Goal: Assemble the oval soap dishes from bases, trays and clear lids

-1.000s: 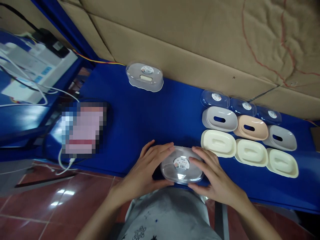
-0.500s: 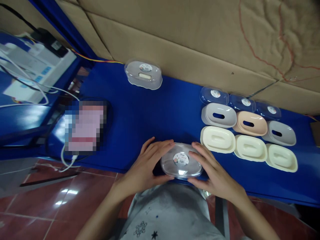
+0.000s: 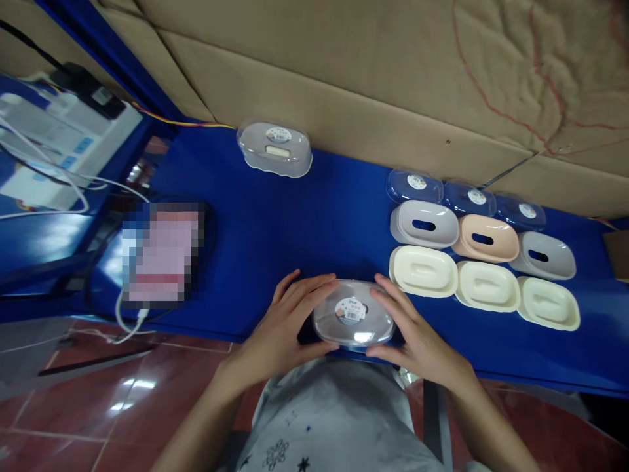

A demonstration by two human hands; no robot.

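Between my hands, close to the table's front edge, is an oval soap box (image 3: 354, 328) with a clear lid and a round label on top. What lies under the lid shows only faintly, as a greyish oval. My left hand (image 3: 287, 321) grips its left side, thumb at the near rim and fingers on the far rim. On the right side my right hand (image 3: 413, 334) grips it the same way. Another soap box (image 3: 274, 149) with clear lid, label and cream bar-shaped piece stands at the back, out of reach of both hands.
On the right of the blue table (image 3: 324, 216) are three rows: clear lids (image 3: 415, 185), grey and peach slotted trays (image 3: 486, 237), and cream bases (image 3: 423, 271). A blurred-out phone (image 3: 162, 255) with a white cable lies left. Beyond it is a power strip (image 3: 98, 147) with cords.
The view has shifted slightly, so the table items appear a little further left. Both hands keep their hold on the soap box, and a grey oval shows more clearly through its lid.
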